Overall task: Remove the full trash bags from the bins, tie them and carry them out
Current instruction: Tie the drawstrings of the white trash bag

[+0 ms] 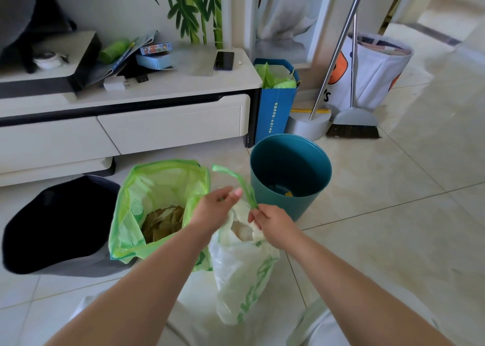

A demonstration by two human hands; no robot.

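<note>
The right hand [273, 225] is pinching the green drawstring [236, 178] of the white trash bag [241, 272] between thumb and fingertips, with the rest of the fingers curling in. The string is looping up and away from the bag's mouth. The left hand [212, 212] is reaching in at the top of the same bag with its fingers mostly stretched out. Honestly I can't tell if it's gripping the string or the plastic, or just touching it.

The white bag is sitting on the tiled floor right in front of the person, out of any bin, with its mouth open and pale stuff showing inside. Touching it on the left, a green trash bag [157, 188] is standing wide open with brown paper scraps in it. Left of that, a dark bin [60, 227] is sitting by the TV cabinet [157, 88]. Just behind the hands, a teal bin [291, 167] is standing upright with no liner and a few small bits lying at the bottom. A broom [354, 125] is leaning further back
</note>
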